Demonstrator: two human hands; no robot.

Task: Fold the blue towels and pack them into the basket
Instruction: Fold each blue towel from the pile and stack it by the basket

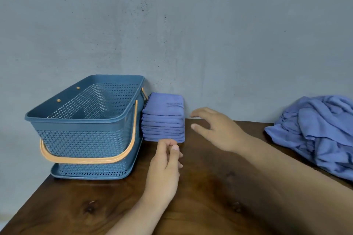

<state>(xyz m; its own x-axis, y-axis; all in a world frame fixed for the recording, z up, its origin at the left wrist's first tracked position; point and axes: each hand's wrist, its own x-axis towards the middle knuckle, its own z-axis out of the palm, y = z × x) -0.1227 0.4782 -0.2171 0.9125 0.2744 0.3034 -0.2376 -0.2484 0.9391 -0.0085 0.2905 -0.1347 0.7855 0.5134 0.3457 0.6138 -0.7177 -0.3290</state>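
Note:
A stack of several folded blue towels (163, 118) stands on the wooden table against the wall, touching the right side of the blue perforated basket (84, 120). The basket has an orange handle lowered along its front, and no towels show inside it. My left hand (165, 166) hovers just in front of the stack's lower edge, fingers loosely curled, holding nothing. My right hand (217, 129) is spread open just right of the stack, fingertips close to it but apart from it. A heap of unfolded blue towels (317, 135) lies at the far right.
The dark wooden table (210, 187) ends at a grey wall behind. Its left edge runs diagonally just below the basket. Bare wood lies between the folded stack and the crumpled heap.

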